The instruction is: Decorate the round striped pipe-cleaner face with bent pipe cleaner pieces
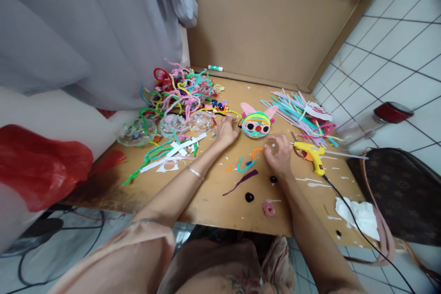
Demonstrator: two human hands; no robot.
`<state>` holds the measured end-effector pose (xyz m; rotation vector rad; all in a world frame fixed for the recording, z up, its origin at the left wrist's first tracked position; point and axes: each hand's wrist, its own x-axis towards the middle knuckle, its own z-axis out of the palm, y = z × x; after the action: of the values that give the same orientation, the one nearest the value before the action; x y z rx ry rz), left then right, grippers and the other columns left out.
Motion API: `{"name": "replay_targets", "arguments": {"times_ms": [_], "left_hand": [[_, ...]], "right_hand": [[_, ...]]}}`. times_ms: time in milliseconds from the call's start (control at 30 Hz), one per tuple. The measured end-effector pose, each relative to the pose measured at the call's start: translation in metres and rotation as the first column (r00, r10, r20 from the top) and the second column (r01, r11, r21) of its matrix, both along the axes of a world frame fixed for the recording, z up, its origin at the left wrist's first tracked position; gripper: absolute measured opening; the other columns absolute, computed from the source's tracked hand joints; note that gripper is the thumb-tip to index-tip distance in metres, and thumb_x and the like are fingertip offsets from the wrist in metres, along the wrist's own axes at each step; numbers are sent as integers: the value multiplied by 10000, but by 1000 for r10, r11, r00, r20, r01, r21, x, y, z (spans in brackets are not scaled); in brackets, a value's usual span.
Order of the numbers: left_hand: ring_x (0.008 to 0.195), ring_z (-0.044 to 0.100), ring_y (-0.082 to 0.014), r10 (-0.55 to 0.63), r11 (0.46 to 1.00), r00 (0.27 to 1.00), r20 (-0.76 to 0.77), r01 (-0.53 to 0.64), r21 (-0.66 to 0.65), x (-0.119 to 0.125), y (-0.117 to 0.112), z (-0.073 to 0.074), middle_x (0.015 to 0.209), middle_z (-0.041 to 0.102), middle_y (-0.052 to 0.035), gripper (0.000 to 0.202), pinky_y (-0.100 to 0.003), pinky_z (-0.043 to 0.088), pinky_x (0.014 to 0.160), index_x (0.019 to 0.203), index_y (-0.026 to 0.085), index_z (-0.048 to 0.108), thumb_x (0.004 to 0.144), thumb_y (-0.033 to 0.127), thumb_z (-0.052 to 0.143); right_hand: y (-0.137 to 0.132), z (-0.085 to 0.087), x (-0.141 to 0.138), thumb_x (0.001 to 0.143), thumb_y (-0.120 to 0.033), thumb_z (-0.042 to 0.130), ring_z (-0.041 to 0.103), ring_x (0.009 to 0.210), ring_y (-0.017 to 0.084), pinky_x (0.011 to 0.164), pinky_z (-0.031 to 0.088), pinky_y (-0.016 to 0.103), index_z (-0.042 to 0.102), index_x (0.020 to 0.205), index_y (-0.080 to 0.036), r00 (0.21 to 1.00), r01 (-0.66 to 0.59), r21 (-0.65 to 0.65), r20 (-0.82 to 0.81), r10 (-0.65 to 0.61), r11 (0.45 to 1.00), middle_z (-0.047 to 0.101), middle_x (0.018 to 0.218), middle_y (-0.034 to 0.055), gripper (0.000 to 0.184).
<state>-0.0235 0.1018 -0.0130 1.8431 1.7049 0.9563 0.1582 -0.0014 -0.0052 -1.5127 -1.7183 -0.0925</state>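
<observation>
A round animal-face craft (pixel 256 125) with pink ears, black eyes, a red nose and coloured pipe-cleaner bands stands on the table between my hands, touched by neither as far as I can see. My left hand (pixel 226 132) rests just left of it, fingers loosely apart and lowered by the small beads (pixel 220 105). To the lower right of the face, my right hand (pixel 279 154) has thumb and fingers curled together; whatever they pinch is too small to make out. An orange pipe-cleaner piece (pixel 257 151) lies beside that hand, with a bent teal piece (pixel 246 166) nearby.
A yellow glue gun (pixel 312 152) with a trailing cord lies at right, below straight pipe cleaners (pixel 292 112). Tangled pipe cleaners (pixel 182 87) and clear plastic domes (pixel 172 124) crowd the left. A bag (pixel 399 193) and bottle (pixel 365 131) stand at the right edge.
</observation>
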Motion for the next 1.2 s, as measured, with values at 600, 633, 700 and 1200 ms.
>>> {"name": "replay_targets", "arguments": {"times_ms": [600, 633, 700, 1200], "left_hand": [[625, 632, -134, -129, 992, 885, 447, 115, 57, 10, 22, -10, 854, 704, -46, 108, -266, 518, 668, 891, 161, 613, 840, 135, 520], [615, 628, -131, -134, 991, 877, 462, 113, 74, 10, 23, -11, 837, 698, -42, 115, -265, 520, 665, 895, 160, 604, 843, 131, 506], [678, 645, -148, -139, 985, 896, 423, 82, 150, 11, 26, -11, 813, 688, -44, 128, -289, 534, 724, 884, 160, 598, 837, 115, 488], [1255, 556, -260, -239, 960, 968, -74, 247, 133, 10, -6, 0, 1349, 597, -135, 517, -399, 445, 1086, 1288, 148, 570, 791, 54, 464]], "right_hand": [[35, 1, -14, 869, -402, 526, 519, 1134, 282, 976, 292, 441, 576, 1200, -219, 943, 160, 50, 286, -168, 986, 598, 1208, 118, 381], [34, 0, -14, 869, -401, 527, 521, 1136, 280, 980, 291, 441, 574, 1202, -219, 946, 162, 53, 277, -170, 985, 599, 1206, 117, 382], [33, -1, -13, 872, -400, 525, 523, 1137, 277, 987, 290, 441, 569, 1207, -216, 948, 165, 56, 266, -174, 985, 601, 1199, 118, 385], [31, -1, -16, 874, -385, 527, 518, 1161, 291, 1002, 289, 453, 563, 1233, -215, 954, 159, 45, 250, -165, 986, 590, 1226, 131, 399]]}}
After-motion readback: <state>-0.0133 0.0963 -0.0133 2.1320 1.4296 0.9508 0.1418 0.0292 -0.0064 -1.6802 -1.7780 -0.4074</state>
